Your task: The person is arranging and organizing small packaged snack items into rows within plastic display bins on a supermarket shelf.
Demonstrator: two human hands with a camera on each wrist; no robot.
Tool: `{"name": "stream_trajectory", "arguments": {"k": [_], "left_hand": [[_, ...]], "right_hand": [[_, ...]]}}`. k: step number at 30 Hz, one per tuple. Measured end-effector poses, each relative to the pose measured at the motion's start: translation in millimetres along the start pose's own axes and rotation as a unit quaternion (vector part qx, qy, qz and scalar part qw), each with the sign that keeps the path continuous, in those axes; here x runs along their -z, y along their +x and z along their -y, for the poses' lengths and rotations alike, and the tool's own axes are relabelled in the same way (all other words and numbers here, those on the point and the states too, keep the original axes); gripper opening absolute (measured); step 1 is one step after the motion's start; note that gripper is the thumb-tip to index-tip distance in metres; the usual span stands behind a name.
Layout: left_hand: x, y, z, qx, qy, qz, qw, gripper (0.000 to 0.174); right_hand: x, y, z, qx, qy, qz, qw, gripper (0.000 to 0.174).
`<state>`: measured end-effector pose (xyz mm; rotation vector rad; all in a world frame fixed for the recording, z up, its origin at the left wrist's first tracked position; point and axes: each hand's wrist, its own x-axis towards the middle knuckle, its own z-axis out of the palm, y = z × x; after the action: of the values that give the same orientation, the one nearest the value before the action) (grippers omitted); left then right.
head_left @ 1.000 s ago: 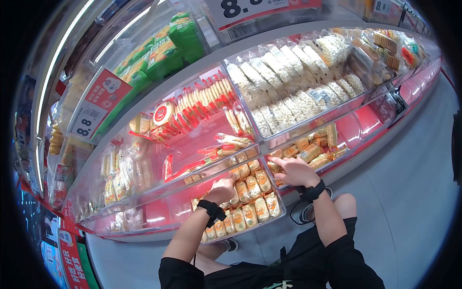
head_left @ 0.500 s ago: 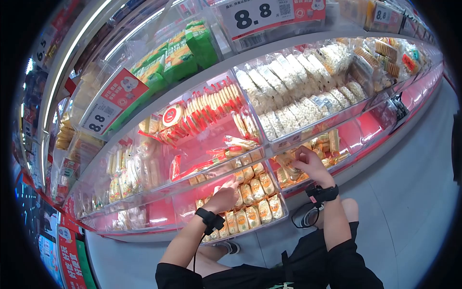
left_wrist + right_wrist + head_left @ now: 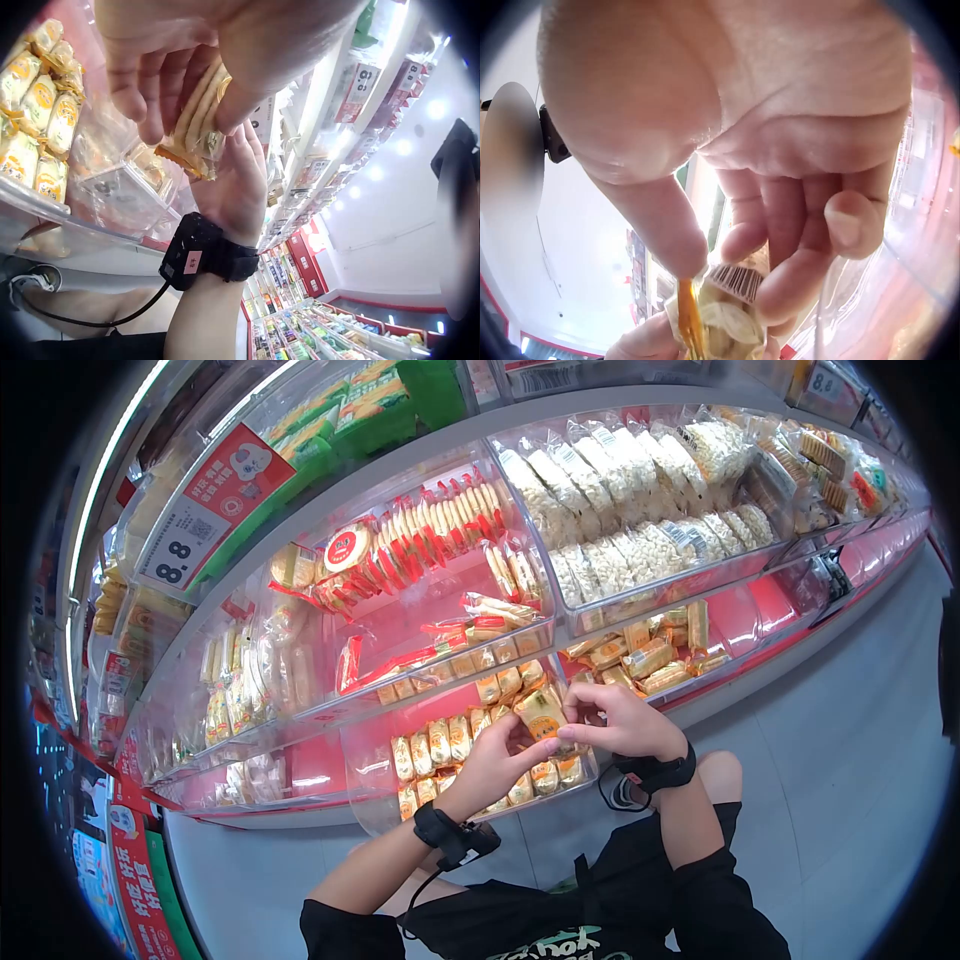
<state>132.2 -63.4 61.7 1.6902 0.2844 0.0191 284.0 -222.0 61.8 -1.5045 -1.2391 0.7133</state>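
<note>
Both hands meet over the lower clear bin. Between them is a small wrapped snack pack (image 3: 541,712) with yellow and orange print. My left hand (image 3: 494,760) pinches its left side; in the left wrist view, thumb and fingers curl round the pack (image 3: 201,120). My right hand (image 3: 628,722) pinches the opposite edge, and in the right wrist view the thumb and fingertips grip the clear wrapper (image 3: 727,319), which shows a barcode. Beneath them stand rows of similar wrapped packs (image 3: 440,743).
The bin's clear wall (image 3: 370,790) rises around the packs. Above sit red-wrapped crackers (image 3: 430,550) and white puffed cakes (image 3: 630,570). More golden packs (image 3: 650,658) lie in the bin to the right. A price card (image 3: 190,540) stands at the upper left.
The right hand has moved left from the right-hand bin with a pack. The left hand has shifted right and now grips that pack too. The camera view has tilted a little.
</note>
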Motion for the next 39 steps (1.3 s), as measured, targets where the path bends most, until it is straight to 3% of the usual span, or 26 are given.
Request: {"name": "stream_trajectory", "arguments": {"k": [2, 3, 4, 5, 7, 10, 11, 13, 15, 16, 19, 20, 23, 26, 29, 35, 39], "left_hand": [[3, -2, -1, 0.013, -0.059, -0.021, 0.998, 0.041], [10, -3, 1, 0.066, -0.049, -0.036, 0.996, 0.039], [22, -5, 5, 0.118, -0.038, -0.050, 0.991, 0.037], [31, -7, 8, 0.170, -0.026, -0.064, 0.983, 0.035], [45, -8, 9, 0.181, 0.016, -0.138, 0.974, 0.039], [97, 16, 56, 0.143, 0.096, -0.200, 0.965, 0.030], [110, 23, 70, 0.115, 0.090, -0.215, 0.966, 0.027], [125, 41, 89, 0.147, 0.129, -0.239, 0.951, 0.026], [135, 54, 112, 0.139, 0.137, -0.243, 0.950, 0.029], [139, 62, 121, 0.111, 0.272, -0.259, 0.920, 0.030], [145, 73, 146, 0.085, 0.364, -0.286, 0.882, 0.030], [153, 78, 162, 0.088, 0.315, -0.295, 0.898, 0.032], [140, 70, 143, 0.122, 0.259, -0.263, 0.921, 0.037], [154, 84, 172, 0.225, 0.282, -0.202, 0.911, 0.040], [148, 85, 171, 0.156, 0.323, -0.231, 0.904, 0.041], [132, 81, 142, 0.121, 0.466, -0.238, 0.843, 0.041], [129, 86, 141, 0.148, 0.424, -0.227, 0.864, 0.042]], "right_hand": [[-1, 0, -4, -0.006, 0.064, -0.046, 0.997, 0.017], [0, 0, -6, -0.007, 0.095, -0.070, 0.993, 0.019], [2, 3, -19, 0.044, 0.037, -0.129, 0.990, 0.019], [7, 4, -28, 0.023, 0.030, -0.161, 0.986, 0.017], [19, 6, -48, -0.045, 0.018, -0.232, 0.971, 0.016], [28, 13, -85, -0.022, -0.302, -0.344, 0.889, 0.014], [25, 16, -91, -0.020, -0.319, -0.350, 0.880, 0.013], [18, 19, -95, -0.016, -0.355, -0.361, 0.862, 0.012], [17, 19, -94, -0.017, -0.338, -0.358, 0.870, 0.011], [18, 17, -95, -0.028, -0.322, -0.355, 0.877, 0.011], [18, 19, -94, -0.032, -0.334, -0.357, 0.872, 0.011], [17, 20, -95, -0.033, -0.357, -0.350, 0.866, 0.011], [16, 22, -92, -0.047, -0.368, -0.347, 0.861, 0.011], [15, 23, -91, -0.054, -0.367, -0.347, 0.861, 0.012], [14, 24, -91, -0.063, -0.367, -0.342, 0.863, 0.013], [14, 24, -92, -0.068, -0.382, -0.335, 0.859, 0.014], [13, 22, -92, -0.080, -0.406, -0.298, 0.860, 0.016]]}}
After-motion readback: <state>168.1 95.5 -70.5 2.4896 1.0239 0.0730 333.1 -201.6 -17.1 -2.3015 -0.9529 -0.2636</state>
